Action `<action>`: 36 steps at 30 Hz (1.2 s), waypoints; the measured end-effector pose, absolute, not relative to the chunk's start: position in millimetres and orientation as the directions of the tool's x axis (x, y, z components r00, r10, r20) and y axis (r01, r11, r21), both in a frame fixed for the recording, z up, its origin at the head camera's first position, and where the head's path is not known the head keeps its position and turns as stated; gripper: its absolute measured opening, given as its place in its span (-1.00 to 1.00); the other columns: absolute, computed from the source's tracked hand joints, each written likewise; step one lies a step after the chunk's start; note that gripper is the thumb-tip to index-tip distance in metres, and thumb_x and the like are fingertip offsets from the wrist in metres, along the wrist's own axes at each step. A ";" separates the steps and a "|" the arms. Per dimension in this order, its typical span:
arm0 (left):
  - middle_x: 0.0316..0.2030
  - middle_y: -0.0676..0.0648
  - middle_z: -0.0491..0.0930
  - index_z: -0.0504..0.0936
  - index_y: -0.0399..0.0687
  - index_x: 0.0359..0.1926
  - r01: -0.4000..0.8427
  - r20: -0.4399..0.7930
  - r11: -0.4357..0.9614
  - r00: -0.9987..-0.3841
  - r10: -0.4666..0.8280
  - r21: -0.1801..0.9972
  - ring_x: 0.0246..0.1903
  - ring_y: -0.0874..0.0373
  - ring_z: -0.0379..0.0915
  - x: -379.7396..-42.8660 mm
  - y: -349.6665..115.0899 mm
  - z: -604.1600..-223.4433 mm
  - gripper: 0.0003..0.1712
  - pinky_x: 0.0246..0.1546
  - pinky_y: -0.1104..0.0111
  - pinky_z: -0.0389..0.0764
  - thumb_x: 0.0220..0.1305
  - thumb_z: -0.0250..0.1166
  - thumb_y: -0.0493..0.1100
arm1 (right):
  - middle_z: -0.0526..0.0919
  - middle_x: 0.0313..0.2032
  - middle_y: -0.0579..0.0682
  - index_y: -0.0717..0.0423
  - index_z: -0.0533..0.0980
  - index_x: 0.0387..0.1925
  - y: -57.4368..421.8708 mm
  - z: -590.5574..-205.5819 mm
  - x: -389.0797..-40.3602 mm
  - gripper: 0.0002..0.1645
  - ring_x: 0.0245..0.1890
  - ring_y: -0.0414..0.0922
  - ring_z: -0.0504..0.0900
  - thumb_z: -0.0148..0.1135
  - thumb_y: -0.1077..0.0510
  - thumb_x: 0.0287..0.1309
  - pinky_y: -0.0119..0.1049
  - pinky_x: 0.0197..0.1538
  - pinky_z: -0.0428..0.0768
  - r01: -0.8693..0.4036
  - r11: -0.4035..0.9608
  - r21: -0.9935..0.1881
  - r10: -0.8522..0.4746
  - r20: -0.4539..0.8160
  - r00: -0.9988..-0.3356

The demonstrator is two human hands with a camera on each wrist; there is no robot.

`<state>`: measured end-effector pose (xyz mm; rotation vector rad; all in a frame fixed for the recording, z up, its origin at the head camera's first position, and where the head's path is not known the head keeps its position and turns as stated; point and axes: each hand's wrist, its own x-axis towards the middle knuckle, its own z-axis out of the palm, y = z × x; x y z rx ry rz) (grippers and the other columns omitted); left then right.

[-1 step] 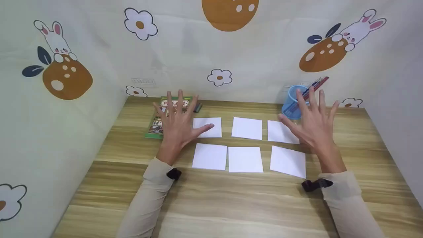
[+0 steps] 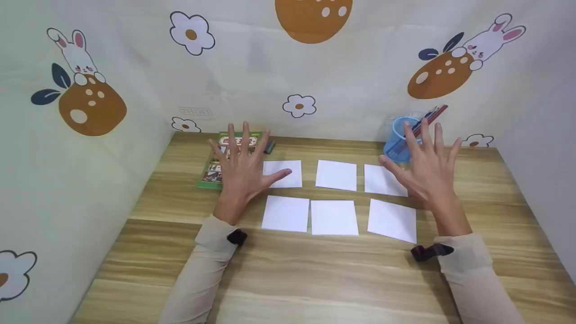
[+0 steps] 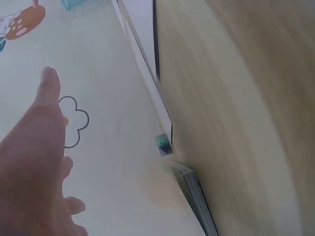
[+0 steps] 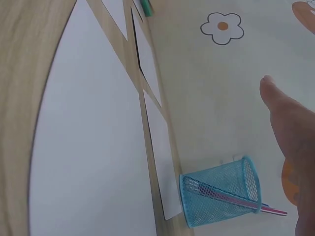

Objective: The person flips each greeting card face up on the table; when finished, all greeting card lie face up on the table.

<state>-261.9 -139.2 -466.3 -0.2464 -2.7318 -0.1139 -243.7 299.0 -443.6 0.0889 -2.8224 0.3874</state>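
Note:
My left hand (image 2: pixel 243 173) is held with fingers spread, between the head camera and a green-edged picture book (image 2: pixel 209 184) and a white square card (image 2: pixel 292 177). In the left wrist view that hand (image 3: pixel 34 162) is raised off the table and holds nothing. My right hand (image 2: pixel 429 171), fingers also spread, partly covers another white card (image 2: pixel 378 177) and a blue mesh pen cup (image 2: pixel 396 150). The right wrist view shows it (image 4: pixel 293 123) apart from the cup. Several blank white cards, such as this one (image 2: pixel 334 217), lie in two rows between the hands.
Pencils (image 2: pixel 435 113) lean in the blue cup near the back wall (image 2: pixel 252 90). A small dark green block (image 2: pixel 270 147), possibly an eraser, sits beside the book. Patterned walls enclose the wood-grain table (image 2: pixel 315 279) at the back and both sides. Each sleeve cuff carries a black strap (image 2: pixel 237 237).

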 end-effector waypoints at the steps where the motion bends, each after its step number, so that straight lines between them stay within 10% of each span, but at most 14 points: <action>1: 0.78 -0.16 -0.35 0.06 0.47 0.74 0.189 0.393 0.981 -0.906 0.156 0.047 0.75 -0.33 -0.55 -262.0 -139.1 -466.3 0.37 0.51 -0.61 -0.50 0.01 -0.14 0.97 | -0.26 0.78 0.10 -0.36 -0.13 0.77 299.2 -443.8 -243.6 0.27 0.77 0.25 -0.41 -0.04 -0.76 0.24 0.52 0.55 -0.70 -0.098 0.962 -0.254 -0.020 0.293 -0.956; 14: 0.75 -0.22 -0.03 0.09 0.41 0.74 0.212 0.393 0.977 -0.898 0.197 -0.005 0.75 -0.29 -0.32 -254.5 -119.8 -458.1 0.31 0.59 -0.54 -0.25 0.10 -0.06 0.90 | -0.11 0.77 0.10 -0.33 -0.07 0.77 302.8 -445.6 -235.7 0.24 0.78 0.22 -0.22 0.08 -0.68 0.27 0.43 0.64 -0.60 -0.116 0.949 -0.295 -0.009 0.340 -0.940; 22: 0.69 -0.18 0.19 0.20 0.25 0.71 0.438 0.368 0.899 -0.838 0.404 0.010 0.68 -0.19 0.08 -226.3 -62.4 -449.0 0.03 0.70 -0.28 -0.02 0.42 0.14 0.59 | 0.42 0.56 0.15 -0.20 0.31 0.64 301.7 -441.5 -220.2 -0.07 0.57 0.25 0.34 0.38 -0.30 0.37 0.45 0.57 0.26 -0.288 0.865 -0.411 -0.075 0.462 -0.884; 32: 0.51 -0.02 0.51 0.44 0.06 0.57 0.777 0.154 0.613 -0.630 0.762 0.145 0.55 0.05 0.37 -192.9 22.1 -451.4 -0.25 0.64 0.06 0.35 0.55 0.25 0.29 | 0.76 -0.19 0.03 0.09 0.70 -0.07 297.2 -443.9 -200.8 -0.76 -0.15 -0.02 0.69 0.52 0.07 0.34 -0.09 -0.07 0.70 -0.394 0.804 -0.447 -0.373 0.137 -0.918; 36: 0.43 0.02 0.59 0.51 0.06 0.51 0.824 0.061 0.550 -0.562 0.825 0.138 0.44 0.15 0.51 -189.3 46.0 -456.3 -0.30 0.56 0.14 0.46 0.55 0.26 0.28 | 0.75 -0.23 -0.02 0.09 0.72 -0.10 295.0 -445.2 -197.8 -0.67 -0.21 -0.08 0.64 0.58 -0.03 0.28 -0.12 -0.05 0.69 -0.326 0.844 -0.425 -0.385 -0.057 -0.921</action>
